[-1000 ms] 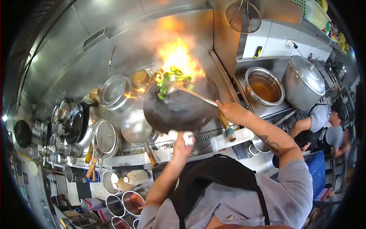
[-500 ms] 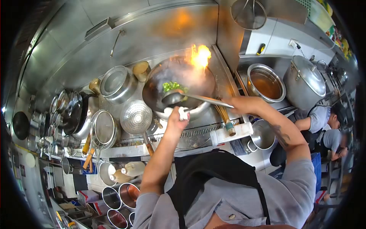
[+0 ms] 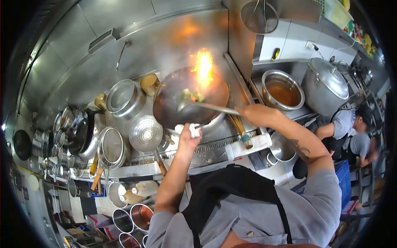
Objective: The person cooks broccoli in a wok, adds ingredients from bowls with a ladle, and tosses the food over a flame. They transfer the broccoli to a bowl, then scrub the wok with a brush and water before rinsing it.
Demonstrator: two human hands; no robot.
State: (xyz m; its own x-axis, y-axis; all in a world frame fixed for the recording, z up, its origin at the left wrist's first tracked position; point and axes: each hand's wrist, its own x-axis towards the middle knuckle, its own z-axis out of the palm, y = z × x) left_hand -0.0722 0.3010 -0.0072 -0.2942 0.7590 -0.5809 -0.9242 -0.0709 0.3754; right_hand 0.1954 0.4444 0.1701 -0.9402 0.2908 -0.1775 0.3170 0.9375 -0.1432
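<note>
A dark wok sits on the stove with its near rim raised, and a tall flame burns at its far right side. My left hand is closed around a white cloth at the wok's near edge. The handle of a metal ladle is held in my right hand, right of the wok. The ladle's bowl is blurred inside the wok, beside green pieces of food. Smoke partly hides the food.
Left of the wok are a perforated strainer and stacked metal pots. A bamboo brush stands near my right forearm. Farther right are a pot of brown liquid and a lidded pot. Two people are at the far right.
The wok's near side looks raised and the food is blurred and spread. The flame is taller and narrower. The ladle's bowl has shifted slightly left. The whole view has shifted a little.
</note>
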